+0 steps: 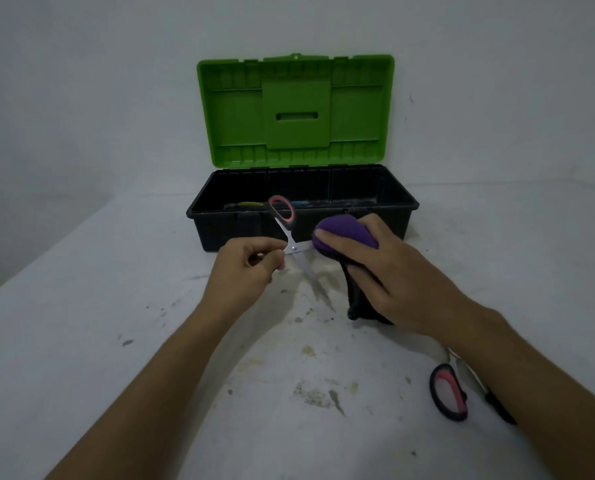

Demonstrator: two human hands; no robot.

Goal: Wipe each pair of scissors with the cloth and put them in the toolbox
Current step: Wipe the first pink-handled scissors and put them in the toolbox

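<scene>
You are mid-wipe on one pair of scissors (291, 239), held open in the air just in front of the toolbox (407, 206), whose green lid stands up. Something already lies inside (too dark to name). A second pair (450, 393) waits on the table (116, 341) under your right forearm. Your left hand (249, 263) pinches the scissors near the pivot; your right hand (386, 268) grips the purple cloth (344, 235), which touches one blade.

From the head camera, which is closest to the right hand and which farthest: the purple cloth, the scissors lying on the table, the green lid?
1. Purple cloth: gripped in the right hand.
2. Scissors lying on the table: near side, beside the right forearm.
3. Green lid: standing open at the back.
</scene>
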